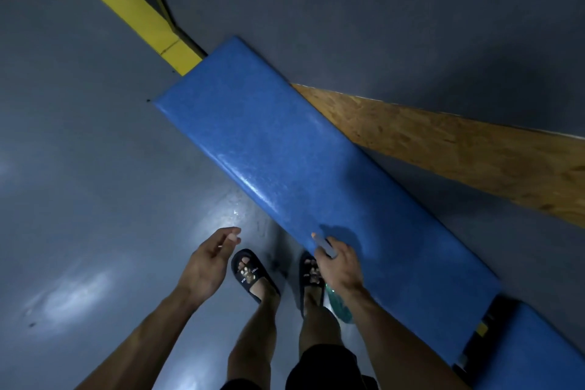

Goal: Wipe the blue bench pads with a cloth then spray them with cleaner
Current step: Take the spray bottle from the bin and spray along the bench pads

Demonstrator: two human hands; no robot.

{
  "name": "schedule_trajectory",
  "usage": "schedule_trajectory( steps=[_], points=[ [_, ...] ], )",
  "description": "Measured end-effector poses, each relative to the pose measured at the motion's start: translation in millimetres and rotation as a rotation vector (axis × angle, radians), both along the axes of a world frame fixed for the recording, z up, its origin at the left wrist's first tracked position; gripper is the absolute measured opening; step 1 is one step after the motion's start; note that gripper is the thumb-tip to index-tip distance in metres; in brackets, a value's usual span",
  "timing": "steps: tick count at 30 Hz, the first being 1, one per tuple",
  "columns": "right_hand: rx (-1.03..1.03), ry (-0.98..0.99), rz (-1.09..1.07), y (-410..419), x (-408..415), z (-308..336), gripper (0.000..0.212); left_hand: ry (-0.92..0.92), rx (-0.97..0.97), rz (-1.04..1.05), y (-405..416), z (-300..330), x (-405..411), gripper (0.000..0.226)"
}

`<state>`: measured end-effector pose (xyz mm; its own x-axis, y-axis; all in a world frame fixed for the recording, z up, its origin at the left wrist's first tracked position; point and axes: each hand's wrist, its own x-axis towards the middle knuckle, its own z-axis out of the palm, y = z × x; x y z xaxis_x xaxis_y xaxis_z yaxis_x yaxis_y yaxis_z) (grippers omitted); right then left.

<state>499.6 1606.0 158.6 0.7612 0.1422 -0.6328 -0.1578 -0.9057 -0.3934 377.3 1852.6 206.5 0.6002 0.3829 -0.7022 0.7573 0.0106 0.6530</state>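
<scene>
Two pads [285, 149] look wet, wiping probably done; right hand [335, 263] grips spray bottle [340, 304] at bottom centre, left hand [205, 260] fingers loose, w/o cloth.

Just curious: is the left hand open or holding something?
Open: the left hand hovers over the floor, fingers relaxed, nothing in it.

Glossy grey floor [79, 168], catching pale patches of reflected light down low. Dark grey wall [411, 9] beyond, crossed by a yellow beam [126, 0] and a chipboard panel [459, 152]. Dim overall.
</scene>
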Motion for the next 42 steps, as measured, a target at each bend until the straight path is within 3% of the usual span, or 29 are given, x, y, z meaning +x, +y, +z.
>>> schedule_trajectory(
  steps=[6, 13, 18, 21, 24, 26, 30, 33, 38, 42],
  points=[
    [0.075, -0.150, -0.195, 0, 65, 13, 0.010, 0.002, 0.013, -0.036, 5, 5, 4, 0.040],
    [0.142, -0.277, -0.291, -2, 131, 16, 0.020, -0.010, 0.015, -0.052, 11, 5, 24, 0.037],
    [0.074, -0.223, -0.307, 5, 140, 18, 0.013, -0.015, 0.022, -0.040, 17, 12, 42, 0.039],
    [0.046, -0.186, -0.268, 8, 135, 18, 0.025, -0.010, 0.025, -0.038, 20, 14, 50, 0.041],
    [0.106, -0.142, -0.220, 17, 119, 24, 0.010, 0.003, 0.026, -0.037, 22, 15, 56, 0.045],
    [0.143, -0.119, -0.102, 24, 105, 21, 0.020, 0.012, 0.029, -0.043, 23, 15, 60, 0.047],
    [0.130, -0.017, 0.176, 42, 77, 16, 0.006, 0.020, 0.030, -0.046, 24, 18, 66, 0.050],
    [0.116, 0.003, 0.286, 54, 62, 15, 0.013, 0.023, 0.029, -0.046, 28, 20, 68, 0.054],
    [0.077, 0.013, 0.290, 65, 73, 18, 0.019, 0.024, 0.041, -0.026, 37, 26, 75, 0.056],
    [0.077, -0.076, 0.144, 65, 110, 15, 0.016, 0.023, 0.053, -0.020, 43, 28, 83, 0.055]
  ],
)
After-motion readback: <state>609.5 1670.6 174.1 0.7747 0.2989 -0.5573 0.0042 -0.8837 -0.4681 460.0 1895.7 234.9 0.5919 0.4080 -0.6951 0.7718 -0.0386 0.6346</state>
